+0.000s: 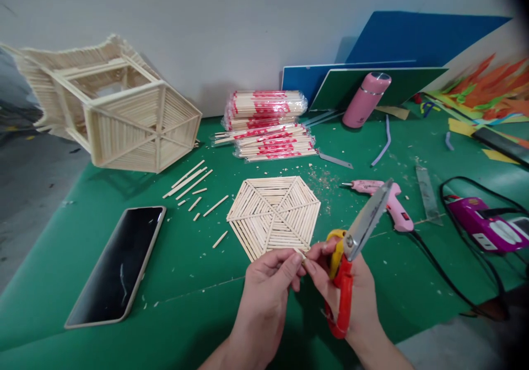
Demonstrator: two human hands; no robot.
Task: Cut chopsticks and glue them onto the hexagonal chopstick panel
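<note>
My left hand (270,293) is closed, thumb and forefinger pinching a short wooden stick (301,254) that is mostly hidden by the fingers. The scissors (351,248), with red and yellow handles, hang on my right hand (351,293), blades pointing up and away. Its thumb and forefinger also pinch the other end of the stick. Just beyond my fingertips a hexagonal panel of wooden sticks (275,210) lies flat on the green table (198,315), its near edge partly covered by my hands. Loose cut sticks (192,185) of several lengths lie to its left.
A stick-built lantern-like frame (140,122) stands back left, beside wrapped stick bundles (268,122). A phone (119,265) lies left. On the right are a pink glue gun (388,199), its cord, a purple power adapter (487,224), a ruler (428,193) and a pink bottle (366,100).
</note>
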